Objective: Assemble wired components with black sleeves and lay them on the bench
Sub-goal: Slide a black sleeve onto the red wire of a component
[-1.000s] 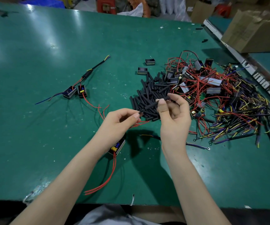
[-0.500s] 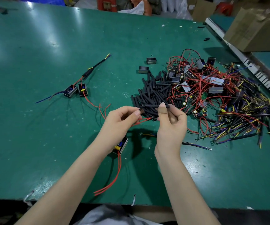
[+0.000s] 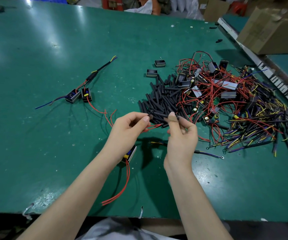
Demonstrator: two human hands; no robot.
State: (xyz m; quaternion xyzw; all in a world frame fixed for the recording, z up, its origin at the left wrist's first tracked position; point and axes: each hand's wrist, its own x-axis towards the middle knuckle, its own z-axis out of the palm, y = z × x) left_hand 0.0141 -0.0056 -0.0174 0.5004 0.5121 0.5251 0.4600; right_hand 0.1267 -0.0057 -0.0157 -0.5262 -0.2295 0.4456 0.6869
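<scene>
The right hand and left hand pinched a black sleeve, its long axis running nine to three; open bench lay toward ten o'clock.

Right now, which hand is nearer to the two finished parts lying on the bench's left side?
Left. The left hand is just right of the finished parts; the right hand is farther right.

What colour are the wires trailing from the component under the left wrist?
Red, both wires, clearest in the head view.

Black sleeve lies level above its heap (red wires below).
</scene>
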